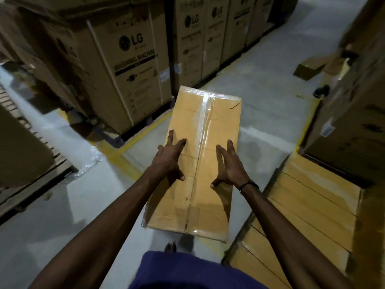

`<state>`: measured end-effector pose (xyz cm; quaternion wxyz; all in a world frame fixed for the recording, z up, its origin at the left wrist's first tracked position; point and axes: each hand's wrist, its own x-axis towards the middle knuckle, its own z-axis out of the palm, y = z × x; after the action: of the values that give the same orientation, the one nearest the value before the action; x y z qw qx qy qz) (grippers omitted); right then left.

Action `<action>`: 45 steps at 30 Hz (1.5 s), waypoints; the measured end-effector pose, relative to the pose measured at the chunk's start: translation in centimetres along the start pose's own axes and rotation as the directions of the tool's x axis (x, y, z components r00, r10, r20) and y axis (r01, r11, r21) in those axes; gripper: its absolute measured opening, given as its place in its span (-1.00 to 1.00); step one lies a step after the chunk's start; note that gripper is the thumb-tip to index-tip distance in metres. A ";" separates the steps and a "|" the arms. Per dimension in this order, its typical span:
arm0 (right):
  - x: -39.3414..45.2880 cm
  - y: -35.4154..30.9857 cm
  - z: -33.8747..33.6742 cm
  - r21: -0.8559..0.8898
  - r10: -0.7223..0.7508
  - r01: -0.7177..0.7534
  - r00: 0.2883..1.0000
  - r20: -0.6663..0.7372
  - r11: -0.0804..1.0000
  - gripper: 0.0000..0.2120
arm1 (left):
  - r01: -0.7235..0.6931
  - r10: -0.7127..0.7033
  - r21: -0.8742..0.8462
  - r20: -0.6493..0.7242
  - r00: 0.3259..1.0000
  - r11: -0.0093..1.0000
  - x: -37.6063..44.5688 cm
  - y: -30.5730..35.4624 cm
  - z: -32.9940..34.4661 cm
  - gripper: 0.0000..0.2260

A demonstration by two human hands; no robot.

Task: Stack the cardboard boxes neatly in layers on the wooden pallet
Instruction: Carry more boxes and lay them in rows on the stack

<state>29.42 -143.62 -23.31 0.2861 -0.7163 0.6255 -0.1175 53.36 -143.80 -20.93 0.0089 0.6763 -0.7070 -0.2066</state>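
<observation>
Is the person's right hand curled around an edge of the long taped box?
No, the right hand lies with straight, spread fingers on the top face of the long taped box, as does the left hand.

Tall LG washing machine cartons (133, 65) line the grey floor (260, 65) with yellow lines (143, 132).

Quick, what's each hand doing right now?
Left hand: open, fingers spread over the long cardboard box.
Right hand: open, fingers spread over the same box.

The long cardboard box (200, 163) is tan, with glossy clear tape. Washing machine cartons (125, 65) are brown (black print), the floor (266, 84) grey with yellow lines (133, 140).
</observation>
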 end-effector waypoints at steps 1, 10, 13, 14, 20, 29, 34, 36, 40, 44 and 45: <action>0.9 -0.2 -0.2 0.004 0.019 -0.019 1.000 -0.008 1.000 0.49 | -0.026 0.026 0.004 0.011 1.000 1.000 1.4 -0.2 -0.7 0.31; 9.2 1.3 -2.7 0.017 0.270 -0.271 0.947 -0.172 0.962 0.52 | -0.314 0.307 0.037 0.129 0.943 0.949 16.9 2.2 -4.5 0.33; 11.9 3.4 -4.1 0.032 0.339 -0.340 0.918 -0.205 0.940 0.52 | -0.402 0.388 0.059 0.169 0.906 0.914 22.3 4.8 -4.5 0.31; 13.0 4.3 -4.7 0.050 0.363 -0.362 0.906 -0.217 0.931 0.53 | -0.436 0.418 0.074 0.179 0.891 0.897 24.4 5.9 -4.5 0.30; 19.8 10.0 -9.3 0.152 0.499 -0.476 0.822 -0.275 0.867 0.48 | -0.564 0.530 0.116 0.229 0.816 0.818 36.8 13.1 -3.8 0.34; 25.5 19.3 -16.8 0.270 0.631 -0.571 0.706 -0.321 0.776 0.46 | -0.720 0.645 0.150 0.349 0.680 0.677 50.2 26.5 -2.3 0.35; 28.0 24.1 -20.1 0.334 0.723 -0.642 0.611 -0.322 0.690 0.47 | -0.809 0.709 0.153 0.409 0.575 0.568 56.0 33.7 -0.6 0.32; 29.0 26.0 -21.1 0.351 0.748 -0.661 0.580 -0.321 0.663 0.47 | -0.841 0.732 0.164 0.425 0.532 0.515 57.9 36.3 0.0 0.33; 31.6 30.7 -23.3 0.445 0.805 -0.670 0.492 -0.332 0.594 0.46 | -0.906 0.775 0.155 0.473 0.419 0.395 63.4 42.5 1.4 0.35; 34.9 35.4 -25.7 0.497 0.865 -0.709 0.384 -0.324 0.501 0.50 | -0.945 0.792 0.134 0.519 0.322 0.297 68.8 49.1 2.9 0.32; 35.6 36.6 -26.4 0.519 0.880 -0.713 0.351 -0.319 0.472 0.50 | -0.954 0.792 0.123 0.534 0.295 0.273 70.1 50.9 3.0 0.32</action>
<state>-8.00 -186.85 -29.08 0.2151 -0.1959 0.9233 -0.2507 -1.96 -210.26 -26.94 -0.1553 0.0893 -0.9752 -0.1299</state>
